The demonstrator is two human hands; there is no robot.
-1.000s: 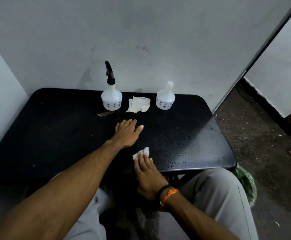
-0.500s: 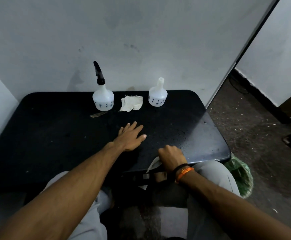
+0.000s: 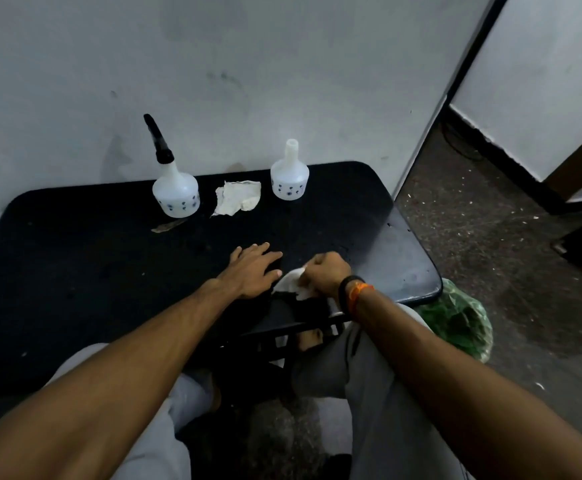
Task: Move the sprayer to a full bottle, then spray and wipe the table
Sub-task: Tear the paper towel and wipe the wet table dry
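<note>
A white bottle with the black sprayer (image 3: 176, 194) stands at the back of the black table (image 3: 75, 271). A second white bottle (image 3: 289, 180) with a bare neck stands to its right. My left hand (image 3: 253, 268) lies flat on the table near the front edge, fingers spread. Just right of it, my right hand (image 3: 327, 275) is closed on a white tissue (image 3: 291, 284) pressed against the tabletop at the front edge.
A crumpled cream cloth (image 3: 237, 200) lies between the two bottles. A small brown scrap (image 3: 168, 226) rests in front of the sprayer bottle. A green bag (image 3: 459, 320) sits on the floor by the table's right corner. The wall runs close behind the table.
My right hand, holding the tissue, has swept from the near edge to the right and then back toward my left hand. The left hand has stayed flat in place.
</note>
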